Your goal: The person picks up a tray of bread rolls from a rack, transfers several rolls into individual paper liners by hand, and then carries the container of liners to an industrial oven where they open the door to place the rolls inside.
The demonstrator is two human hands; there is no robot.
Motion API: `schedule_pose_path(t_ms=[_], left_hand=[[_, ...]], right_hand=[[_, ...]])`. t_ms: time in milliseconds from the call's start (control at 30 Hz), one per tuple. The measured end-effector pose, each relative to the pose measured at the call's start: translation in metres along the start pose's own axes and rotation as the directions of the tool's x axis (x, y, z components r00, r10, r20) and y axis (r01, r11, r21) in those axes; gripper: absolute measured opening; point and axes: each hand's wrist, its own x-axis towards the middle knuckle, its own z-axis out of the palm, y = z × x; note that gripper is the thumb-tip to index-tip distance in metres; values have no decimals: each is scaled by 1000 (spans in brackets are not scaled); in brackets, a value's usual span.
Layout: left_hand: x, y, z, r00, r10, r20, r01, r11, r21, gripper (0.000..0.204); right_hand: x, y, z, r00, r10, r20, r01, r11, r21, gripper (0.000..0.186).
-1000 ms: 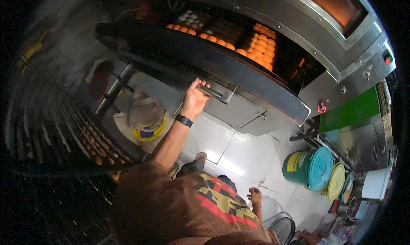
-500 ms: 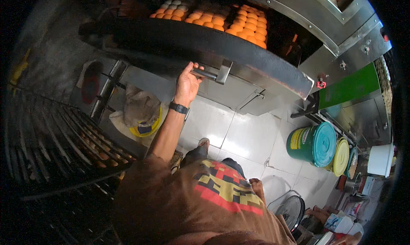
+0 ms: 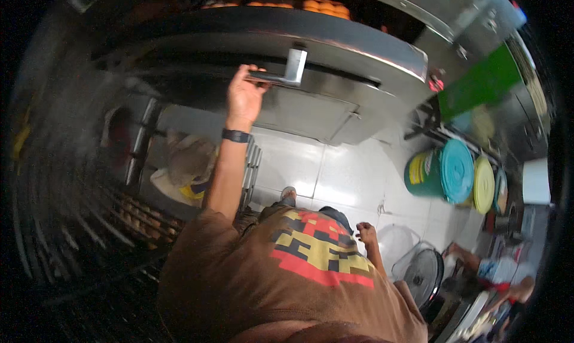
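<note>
My left hand (image 3: 245, 98), with a dark band on the wrist, is closed around the bar handle (image 3: 295, 66) of a wide oven door (image 3: 239, 29). The door is partly lowered. Behind its upper edge, rows of round orange-lit buns (image 3: 326, 9) show inside the dark oven; the door hides most of them. Away from the oven, my right hand (image 3: 366, 232) hangs beside my body with nothing in it, its fingers loosely bent and apart.
Dark racks with round baked pieces (image 3: 146, 220) stand at left, near a sack (image 3: 191, 160). Lidded buckets, one teal-lidded (image 3: 457, 171) and one yellow-lidded (image 3: 483, 184), line the right. A round fan-like thing (image 3: 421, 277) and another person's arm (image 3: 463, 256) are at lower right.
My left hand has moved up with the handle, and the door now covers more of the buns. My right hand has come further out from my side. The view has shifted slightly.
</note>
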Motion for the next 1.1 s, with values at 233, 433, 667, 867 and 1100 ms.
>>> schedule_pose_path(t_ms=[233,433,667,867,1100], left_hand=[[-1,8,8,999,52,-15,-52,999,6,15],[11,7,13,998,64,22,-65,998,15,17],[6,6,-8,993,111,43,-110,994,-28,19],[-26,-14,-18,991,125,50,-121,990,-78,18],[-37,-21,-30,992,128,-9,-129,991,-44,17]], right_hand=[[3,7,2,997,-56,-53,49,992,-120,36],[47,-100,-31,736,-564,-374,561,818,-128,26],[17,-416,-120,335,-699,-632,647,658,-385,72],[51,-491,-153,380,-748,-544,544,656,-523,80],[81,-500,-159,304,-786,-538,545,607,-578,55]])
